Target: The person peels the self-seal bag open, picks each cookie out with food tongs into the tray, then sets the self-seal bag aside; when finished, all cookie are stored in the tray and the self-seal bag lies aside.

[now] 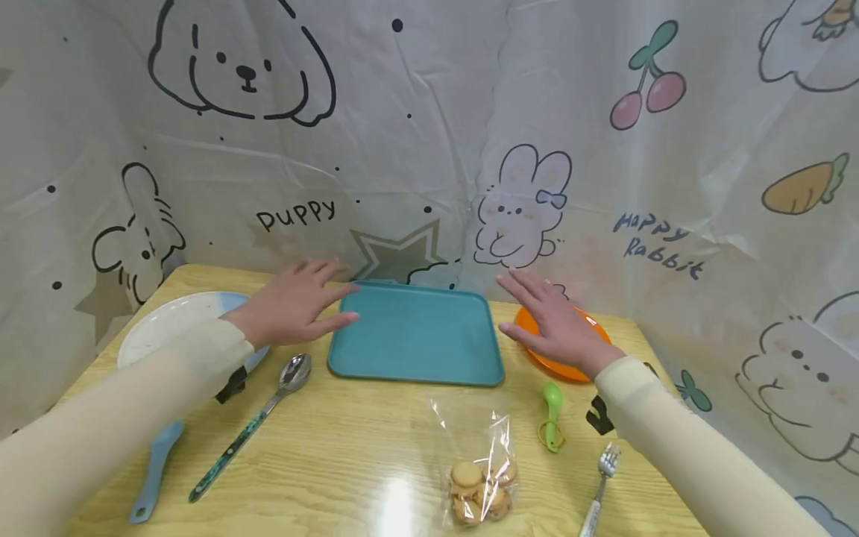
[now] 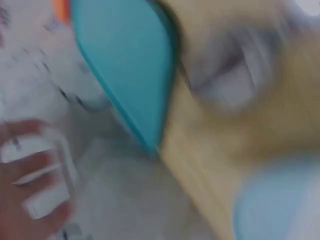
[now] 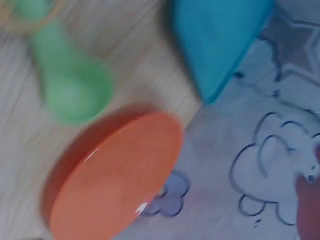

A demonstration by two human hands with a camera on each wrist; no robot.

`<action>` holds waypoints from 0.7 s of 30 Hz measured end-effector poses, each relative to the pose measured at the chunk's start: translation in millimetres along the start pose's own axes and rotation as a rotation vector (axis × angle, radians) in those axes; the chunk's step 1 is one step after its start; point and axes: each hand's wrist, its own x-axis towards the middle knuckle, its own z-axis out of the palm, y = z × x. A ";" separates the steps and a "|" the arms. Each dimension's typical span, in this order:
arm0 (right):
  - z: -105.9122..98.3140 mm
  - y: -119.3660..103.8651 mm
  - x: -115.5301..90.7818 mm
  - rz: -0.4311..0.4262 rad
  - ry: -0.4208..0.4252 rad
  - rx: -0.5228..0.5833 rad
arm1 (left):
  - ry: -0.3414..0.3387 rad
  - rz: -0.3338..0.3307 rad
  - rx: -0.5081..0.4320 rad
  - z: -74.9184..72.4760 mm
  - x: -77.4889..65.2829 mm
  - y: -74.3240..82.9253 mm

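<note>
A teal rectangular tray lies at the back of the wooden table, between my two hands. My left hand hovers at the tray's left end with fingers spread, holding nothing. On the other side my right hand, also with straight fingers and nothing held, overlaps an orange plate in the head view. Partly behind my left forearm is a white and pale blue plate. In the right wrist view the orange plate and a green spoon show near the tray.
A large metal spoon with a patterned handle and a light blue utensil lie at the left. At the front sits a clear bag of cookies. A small green spoon and a fork are at the right. A printed curtain hangs behind.
</note>
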 end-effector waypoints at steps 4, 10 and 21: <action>-7.9 -21.0 -0.5 -0.003 -0.167 0.263 | -0.146 0.002 -0.378 10.8 -4.0 48.1; 2.7 -49.9 -2.4 -0.102 -0.490 0.476 | -0.367 0.036 -0.822 40.1 -26.9 119.3; 24.0 -60.3 -11.3 -0.132 -0.628 0.516 | -0.527 0.249 -0.972 68.9 -53.0 192.2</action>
